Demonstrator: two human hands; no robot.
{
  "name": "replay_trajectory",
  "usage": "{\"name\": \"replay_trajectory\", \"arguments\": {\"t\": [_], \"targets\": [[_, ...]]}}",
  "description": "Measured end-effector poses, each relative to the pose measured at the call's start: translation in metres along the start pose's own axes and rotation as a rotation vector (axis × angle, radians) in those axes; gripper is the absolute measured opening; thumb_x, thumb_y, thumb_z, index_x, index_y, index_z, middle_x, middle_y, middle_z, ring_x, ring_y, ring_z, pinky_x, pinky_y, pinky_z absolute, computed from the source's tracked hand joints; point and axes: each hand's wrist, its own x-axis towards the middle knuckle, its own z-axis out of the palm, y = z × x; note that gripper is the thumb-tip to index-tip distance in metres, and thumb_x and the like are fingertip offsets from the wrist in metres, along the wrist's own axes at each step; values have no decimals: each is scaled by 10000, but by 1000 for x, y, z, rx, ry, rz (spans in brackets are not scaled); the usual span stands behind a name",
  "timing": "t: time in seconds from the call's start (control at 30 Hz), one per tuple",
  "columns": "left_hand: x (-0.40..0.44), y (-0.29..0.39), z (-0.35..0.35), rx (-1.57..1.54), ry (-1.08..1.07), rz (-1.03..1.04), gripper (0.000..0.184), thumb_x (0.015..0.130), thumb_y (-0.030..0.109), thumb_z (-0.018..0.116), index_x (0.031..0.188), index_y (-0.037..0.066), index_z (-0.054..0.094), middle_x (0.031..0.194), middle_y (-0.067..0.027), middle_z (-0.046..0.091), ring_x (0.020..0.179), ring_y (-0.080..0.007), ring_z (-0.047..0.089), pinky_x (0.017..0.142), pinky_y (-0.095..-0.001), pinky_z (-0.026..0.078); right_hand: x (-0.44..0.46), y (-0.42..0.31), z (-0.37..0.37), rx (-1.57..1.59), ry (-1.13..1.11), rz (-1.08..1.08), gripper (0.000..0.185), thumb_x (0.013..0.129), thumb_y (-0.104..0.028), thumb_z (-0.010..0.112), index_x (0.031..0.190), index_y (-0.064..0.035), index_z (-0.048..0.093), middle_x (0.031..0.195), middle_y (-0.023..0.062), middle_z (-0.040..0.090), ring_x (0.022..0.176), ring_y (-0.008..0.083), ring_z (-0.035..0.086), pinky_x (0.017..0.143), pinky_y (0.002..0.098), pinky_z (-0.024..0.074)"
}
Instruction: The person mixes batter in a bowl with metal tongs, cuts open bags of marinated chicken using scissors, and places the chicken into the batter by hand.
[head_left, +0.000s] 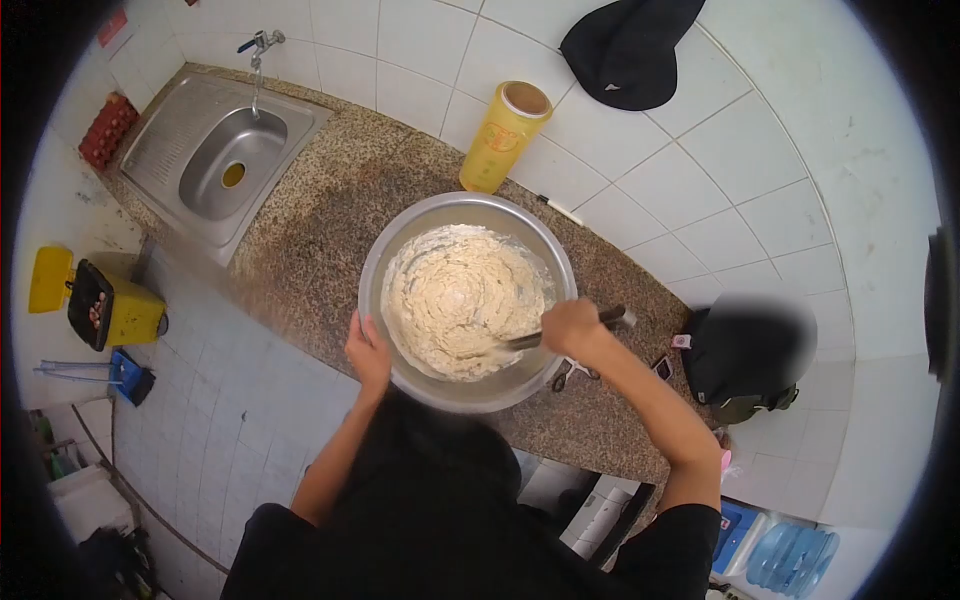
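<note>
A large metal mixing bowl (pixel 375 270) stands on the speckled stone counter, right in front of me. Inside it lies a thick, pale, lumpy batter (pixel 460 290) with swirl marks. My left hand (pixel 370 355) grips the bowl's near left rim. At the near right side, my right hand (pixel 575 328) is closed round the dark handle of a stirring utensil (pixel 522 342). The utensil slants down into the batter, where its blurred working end is partly hidden, so I cannot tell its exact kind. A pair of scissors (pixel 562 381) lies close to the bowl, below my right wrist.
Behind the bowl a yellow roll of wrap (pixel 505 135) stands against the tiled wall, with a marker (pixel 562 210) beside it. A steel sink (pixel 215 165) is at the left. A black bag (pixel 735 355) and a phone (pixel 663 368) are at the right.
</note>
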Motion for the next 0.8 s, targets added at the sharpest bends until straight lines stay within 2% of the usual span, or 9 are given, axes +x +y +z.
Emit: {"name": "replay_trajectory", "arguments": {"t": [0.1,0.2,0.3,0.37,0.43,0.47,0.6,0.7,0.8], "targets": [[3,-19,3,64,10,37,429,1013,209,540,1273,-130,567,1119,-303,679,1023,-360,690,898,-393,512,16,34,-1,-248,226,92,195,842,-174,658,984,-91,764,902,103,746,889,263,733,732,351,557],[3,-17,5,86,22,58,436,1013,214,539,1275,-134,564,1115,-309,677,1026,-365,688,898,-394,512,46,53,-3,-77,376,132,152,846,-162,660,945,-92,751,863,105,736,818,249,731,664,350,555],[3,3,3,4,-7,-31,439,1014,215,536,1278,-135,563,1119,-318,672,1038,-372,683,905,-396,510,75,18,17,20,497,17,246,977,-260,565,1055,-61,686,819,101,717,811,270,735,641,396,584],[1,17,2,5,-10,-12,431,1013,210,534,1275,-131,567,1119,-315,673,1036,-371,684,902,-397,510,87,-26,35,143,458,-64,294,1001,-309,535,1089,-52,648,841,131,715,787,285,729,608,417,582],[1,18,3,37,-4,-4,424,1011,203,532,1273,-128,569,1119,-310,675,1034,-368,686,899,-398,510,71,-67,39,450,292,-112,324,1016,-343,497,1100,-58,625,857,167,704,832,313,721,665,460,577],[2,13,3,70,2,-8,420,1010,199,531,1272,-127,570,1119,-308,677,1032,-366,687,897,-399,511,57,-76,51,460,331,-154,347,1009,-371,500,1119,-67,626,873,177,704,858,324,715,707,466,570],[4,-5,4,98,2,-32,351,1014,161,498,1264,-64,599,1098,-233,707,1007,-293,693,869,-376,508,7,-48,70,439,233,-194,319,922,-376,595,1012,-92,712,877,153,710,877,363,703,767,484,547],[3,12,0,162,11,-5,427,1000,210,550,1259,-128,577,1122,-320,668,1048,-413,672,899,-421,510,-11,2,50,279,94,-84,345,909,-411,609,1033,-106,711,896,127,717,920,343,703,796,469,538],[3,-3,5,171,50,38,444,1000,228,554,1257,-134,575,1129,-327,661,1055,-433,663,903,-428,509,-6,15,37,205,126,56,332,922,-404,614,1047,-110,702,898,128,722,899,329,713,766,445,554]]}}
